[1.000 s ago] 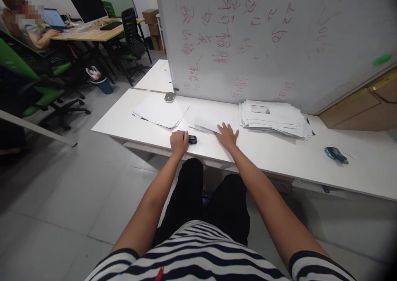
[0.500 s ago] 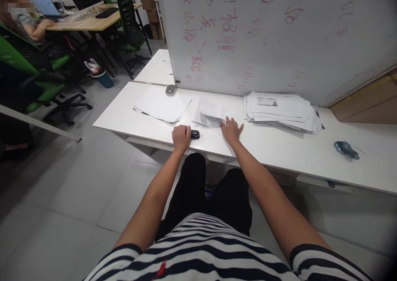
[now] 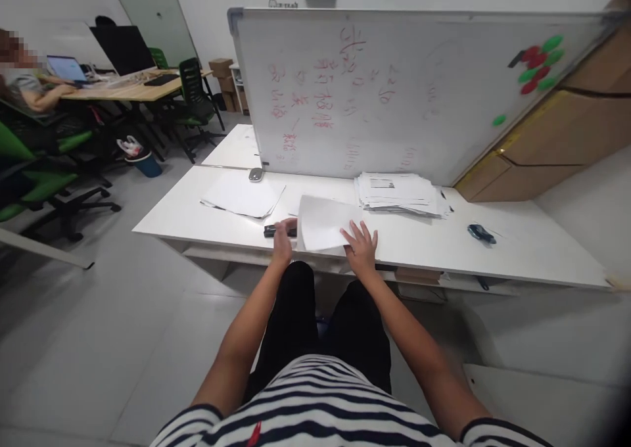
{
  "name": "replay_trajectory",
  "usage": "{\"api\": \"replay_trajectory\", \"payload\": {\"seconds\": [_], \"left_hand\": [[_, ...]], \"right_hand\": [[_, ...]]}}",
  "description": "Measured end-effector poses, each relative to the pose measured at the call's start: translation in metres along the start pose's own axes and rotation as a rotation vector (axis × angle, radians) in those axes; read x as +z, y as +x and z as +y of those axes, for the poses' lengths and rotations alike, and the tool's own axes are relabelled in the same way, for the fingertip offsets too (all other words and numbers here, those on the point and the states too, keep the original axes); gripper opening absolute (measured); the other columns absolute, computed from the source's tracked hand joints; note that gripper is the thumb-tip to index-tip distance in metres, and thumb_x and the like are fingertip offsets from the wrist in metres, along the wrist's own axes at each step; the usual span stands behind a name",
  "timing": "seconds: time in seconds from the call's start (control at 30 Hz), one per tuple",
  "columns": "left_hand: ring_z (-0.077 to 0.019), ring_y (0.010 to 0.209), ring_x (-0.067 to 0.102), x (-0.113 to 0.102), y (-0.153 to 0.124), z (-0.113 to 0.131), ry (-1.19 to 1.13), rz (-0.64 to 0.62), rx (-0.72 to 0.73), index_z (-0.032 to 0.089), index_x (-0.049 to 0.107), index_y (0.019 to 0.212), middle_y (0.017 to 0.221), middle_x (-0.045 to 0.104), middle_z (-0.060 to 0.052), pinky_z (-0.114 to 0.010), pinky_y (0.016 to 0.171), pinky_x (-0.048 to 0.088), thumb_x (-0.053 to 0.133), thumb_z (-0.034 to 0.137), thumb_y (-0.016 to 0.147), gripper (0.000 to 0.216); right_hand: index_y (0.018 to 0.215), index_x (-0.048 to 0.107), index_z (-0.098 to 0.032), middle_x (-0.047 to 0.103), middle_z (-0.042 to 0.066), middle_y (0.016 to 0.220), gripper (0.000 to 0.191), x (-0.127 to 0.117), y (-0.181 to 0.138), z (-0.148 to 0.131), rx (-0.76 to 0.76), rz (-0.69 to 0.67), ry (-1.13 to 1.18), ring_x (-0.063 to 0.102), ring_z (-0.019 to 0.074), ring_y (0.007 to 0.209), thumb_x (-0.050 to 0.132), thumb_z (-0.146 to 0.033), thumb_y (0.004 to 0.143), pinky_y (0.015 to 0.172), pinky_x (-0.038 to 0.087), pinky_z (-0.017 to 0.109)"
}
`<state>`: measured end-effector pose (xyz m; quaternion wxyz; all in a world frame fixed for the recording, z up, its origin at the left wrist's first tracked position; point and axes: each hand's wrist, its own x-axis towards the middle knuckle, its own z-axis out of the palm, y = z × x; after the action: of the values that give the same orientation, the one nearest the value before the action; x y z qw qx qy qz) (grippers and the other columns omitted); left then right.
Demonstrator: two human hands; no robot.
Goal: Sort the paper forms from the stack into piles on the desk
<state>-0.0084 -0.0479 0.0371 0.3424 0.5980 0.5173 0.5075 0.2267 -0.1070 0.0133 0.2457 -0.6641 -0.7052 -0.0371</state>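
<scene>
White paper sheets (image 3: 323, 225) stand partly lifted and curved at the table's front. At their left edge is my left hand (image 3: 282, 242), its fingers closed on the paper and partly hidden behind it. A black stapler (image 3: 271, 231) lies on the table just behind that hand, which covers part of it. My right hand (image 3: 362, 244) rests at the right side of the sheets, fingers spread, the thumb side touching their edge. To the left lies another stack of white sheets (image 3: 241, 194). A thick pile of printed papers (image 3: 401, 196) sits beyond my right hand.
A whiteboard (image 3: 315, 98) with red writing stands along the back of the white table (image 3: 172, 223). A grey mouse-like object (image 3: 256, 175) lies by its corner. Farther right is a dark teal object (image 3: 481, 234). Cardboard boxes (image 3: 552, 144) stand at right; a person (image 3: 37, 92) sits at a desk.
My left hand has let go of the stapler and moved to the left edge of the paper. The sheets have come up and nearer. My view has tilted up.
</scene>
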Motion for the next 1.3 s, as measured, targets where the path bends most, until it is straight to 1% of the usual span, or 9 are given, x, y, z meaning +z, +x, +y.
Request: {"api": "replay_trajectory", "payload": {"seconds": [0.17, 0.33, 0.47, 0.57, 0.63, 0.73, 0.87, 1.07, 1.3], "left_hand": [[-0.0248, 0.097, 0.064, 0.002, -0.02, 0.021, -0.281, -0.415, -0.251, 0.022, 0.062, 0.115, 0.103, 0.07, -0.009, -0.037, 0.083, 0.049, 0.046, 0.069, 0.08, 0.061], [-0.0255, 0.093, 0.064, 0.013, -0.035, 0.021, -0.148, -0.279, -0.273, 0.018, 0.063, 0.109, 0.103, 0.07, -0.009, -0.038, 0.082, 0.051, 0.062, 0.051, 0.077, 0.046], [-0.024, 0.098, 0.063, 0.013, -0.035, 0.029, -0.145, -0.288, -0.137, 0.021, 0.065, 0.105, 0.104, 0.07, -0.006, -0.037, 0.086, 0.05, 0.057, 0.049, 0.081, 0.038], [-0.0227, 0.099, 0.062, 0.01, -0.029, 0.049, -0.132, -0.294, -0.024, 0.021, 0.067, 0.101, 0.101, 0.07, -0.005, -0.036, 0.088, 0.049, 0.056, 0.049, 0.082, 0.036], [-0.0222, 0.099, 0.062, 0.01, -0.025, 0.063, -0.099, -0.256, 0.06, 0.021, 0.067, 0.1, 0.1, 0.069, -0.004, -0.036, 0.089, 0.048, 0.055, 0.05, 0.084, 0.035], [-0.0215, 0.107, 0.059, 0.017, -0.019, 0.071, -0.08, -0.197, 0.19, 0.023, 0.066, 0.105, 0.109, 0.067, -0.005, -0.036, 0.095, 0.045, 0.05, 0.048, 0.087, 0.035], [-0.0209, 0.106, 0.059, 0.034, -0.016, 0.045, -0.136, -0.107, 0.102, 0.021, 0.062, 0.11, 0.111, 0.066, -0.007, -0.035, 0.094, 0.046, 0.054, 0.048, 0.085, 0.038], [-0.0219, 0.104, 0.061, 0.044, -0.018, 0.0, -0.155, -0.171, -0.046, 0.019, 0.063, 0.111, 0.109, 0.068, -0.007, -0.037, 0.093, 0.046, 0.061, 0.046, 0.079, 0.042], [-0.022, 0.102, 0.062, 0.04, -0.022, -0.001, -0.151, -0.109, -0.028, 0.02, 0.063, 0.109, 0.105, 0.068, -0.006, -0.036, 0.091, 0.047, 0.06, 0.042, 0.081, 0.035]], "right_hand": [[0.135, 0.045, -0.039, 0.025, -0.005, 0.154, 0.053, -0.023, -0.039, 0.001, -0.042, -0.135, -0.072, 0.009, 0.029, 0.145, 0.045, -0.02, 0.086, 0.112, -0.004, 0.063], [0.14, 0.037, -0.041, 0.012, -0.003, 0.157, 0.06, -0.026, -0.061, 0.005, -0.019, -0.19, -0.006, 0.001, 0.0331, 0.145, 0.056, -0.029, 0.084, 0.111, 0.0, 0.066], [0.15, -0.004, -0.029, -0.008, 0.008, 0.158, 0.104, -0.032, -0.058, 0.021, 0.091, -0.193, 0.242, -0.003, 0.0322, 0.144, 0.063, -0.057, 0.076, 0.112, 0.019, 0.058], [0.145, -0.025, -0.023, -0.008, 0.015, 0.157, 0.112, -0.051, -0.036, 0.033, 0.235, 0.01, 0.428, 0.007, 0.0287, 0.145, 0.057, -0.062, 0.078, 0.11, 0.028, 0.051], [0.147, -0.019, -0.023, 0.008, 0.015, 0.157, 0.1, -0.065, -0.016, 0.038, 0.272, 0.127, 0.517, 0.018, 0.0269, 0.143, 0.05, -0.059, 0.084, 0.108, 0.032, 0.049], [0.148, 0.018, -0.026, 0.042, 0.011, 0.144, 0.069, -0.071, 0.005, 0.039, 0.251, 0.138, 0.674, 0.046, 0.0239, 0.128, 0.042, -0.054, 0.09, 0.103, 0.04, 0.044], [0.123, 0.054, -0.02, 0.064, 0.011, 0.118, 0.052, -0.043, 0.008, 0.035, 0.315, 0.149, 0.793, 0.061, 0.023, 0.102, 0.046, -0.054, 0.086, 0.091, 0.048, 0.039], [0.102, 0.06, -0.02, 0.068, 0.006, 0.1, 0.036, -0.005, -0.006, 0.029, 0.339, 0.073, 0.786, 0.062, 0.0211, 0.091, 0.05, -0.048, 0.082, 0.083, 0.048, 0.034], [0.094, 0.06, -0.019, 0.067, 0.004, 0.084, 0.033, -0.001, -0.023, 0.03, 0.446, 0.118, 0.707, 0.059, 0.019, 0.074, 0.05, -0.048, 0.082, 0.073, 0.046, 0.032]]}}
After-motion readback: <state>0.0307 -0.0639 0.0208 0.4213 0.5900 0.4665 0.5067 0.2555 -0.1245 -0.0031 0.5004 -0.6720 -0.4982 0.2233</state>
